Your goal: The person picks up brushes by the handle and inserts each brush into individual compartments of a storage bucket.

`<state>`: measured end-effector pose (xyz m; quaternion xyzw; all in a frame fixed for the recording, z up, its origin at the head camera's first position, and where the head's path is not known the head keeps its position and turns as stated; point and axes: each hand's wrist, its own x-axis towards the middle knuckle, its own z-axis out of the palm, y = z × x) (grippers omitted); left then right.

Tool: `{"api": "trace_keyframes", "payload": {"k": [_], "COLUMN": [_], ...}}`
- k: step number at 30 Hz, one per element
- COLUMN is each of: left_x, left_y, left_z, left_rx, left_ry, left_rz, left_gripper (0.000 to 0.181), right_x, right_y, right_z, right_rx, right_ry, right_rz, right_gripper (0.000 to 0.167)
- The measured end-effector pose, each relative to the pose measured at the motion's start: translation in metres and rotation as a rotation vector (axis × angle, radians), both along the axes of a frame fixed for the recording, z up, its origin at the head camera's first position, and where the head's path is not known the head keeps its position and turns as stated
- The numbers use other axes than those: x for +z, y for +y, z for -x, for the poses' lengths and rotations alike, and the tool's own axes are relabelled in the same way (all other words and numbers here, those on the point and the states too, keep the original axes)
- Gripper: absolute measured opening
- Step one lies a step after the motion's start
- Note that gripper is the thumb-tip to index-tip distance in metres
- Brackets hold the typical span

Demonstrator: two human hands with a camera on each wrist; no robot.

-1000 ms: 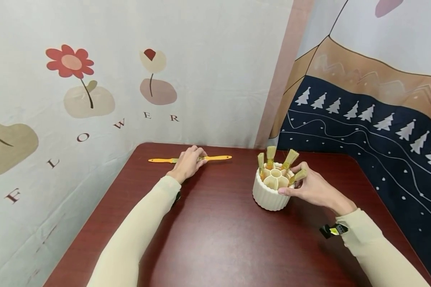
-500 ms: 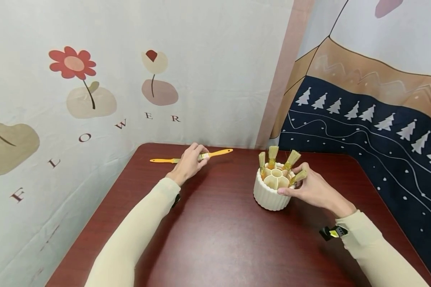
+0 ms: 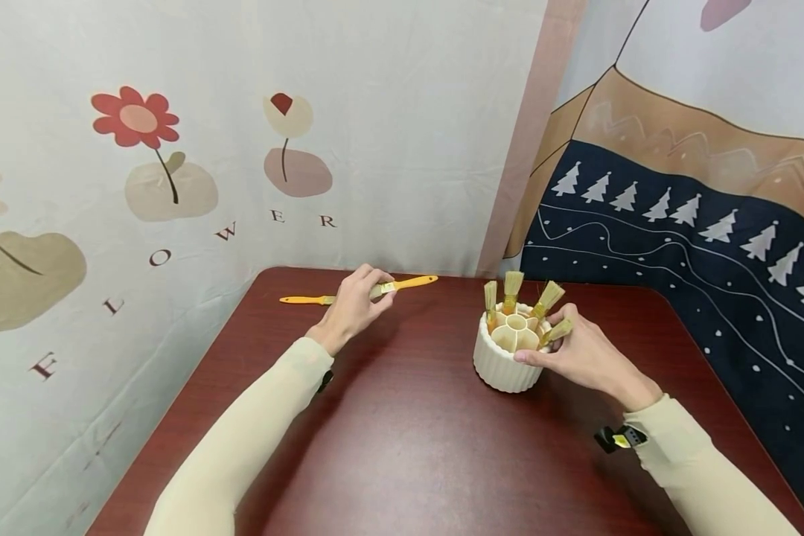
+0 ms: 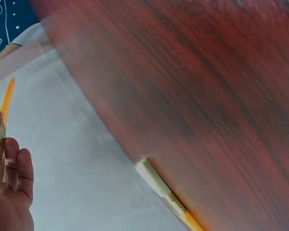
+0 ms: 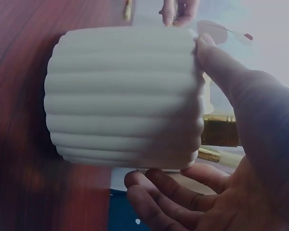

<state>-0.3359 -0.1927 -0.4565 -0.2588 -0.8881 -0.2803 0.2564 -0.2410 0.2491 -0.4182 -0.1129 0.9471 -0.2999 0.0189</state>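
Near the far edge of the table my left hand [image 3: 353, 304] pinches a flat paintbrush with a yellow handle [image 3: 415, 282], raised just off the surface. In the left wrist view, the held paintbrush [image 4: 7, 98] has its bristles toward the palm. A second yellow-handled paintbrush [image 3: 301, 300] lies on the table to the left, partly hidden by the hand. My right hand [image 3: 586, 353] grips the rim and side of a white ribbed brush holder [image 3: 505, 372]. Several paintbrushes [image 3: 512, 286] stand in its compartments, bristles up. The right wrist view shows the thumb on the rim and fingers along the side.
The dark red wooden table [image 3: 409, 447] has its far edge against a pale curtain [image 3: 402, 149] printed with flowers. At the right hangs a navy cloth [image 3: 643, 231] with white trees. A black device [image 3: 619, 438] is strapped to the right wrist.
My left hand has lifted the paintbrush slightly off the table, its handle end now tilted up. The other paintbrush stays put. My right hand keeps its grip on the holder.
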Motion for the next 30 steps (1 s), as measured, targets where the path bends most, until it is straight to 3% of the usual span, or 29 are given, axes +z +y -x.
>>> {"api": "trace_keyframes", "payload": {"k": [10,24,30], "left_x": [0.007,0.016,0.019], "left_y": [0.009,0.015,0.016], "left_z": [-0.013,-0.026,-0.031], "left_rx": [-0.021,-0.051,-0.053], "left_ry": [0.094,0.16,0.197], "left_rz": [-0.071,-0.1,-0.13], "left_gripper": [0.019,0.02,0.021], "right_x": [-0.001,0.001,0.005], "right_y": [-0.003,-0.002,0.005], "right_z": [-0.004,-0.008,-0.007], "right_rx": [-0.011,0.009,0.03], "right_ry": [0.017,0.034,-0.001], "right_rz": [-0.029,-0.044,-0.028], "right_gripper": [0.097,0.095,0.107]}}
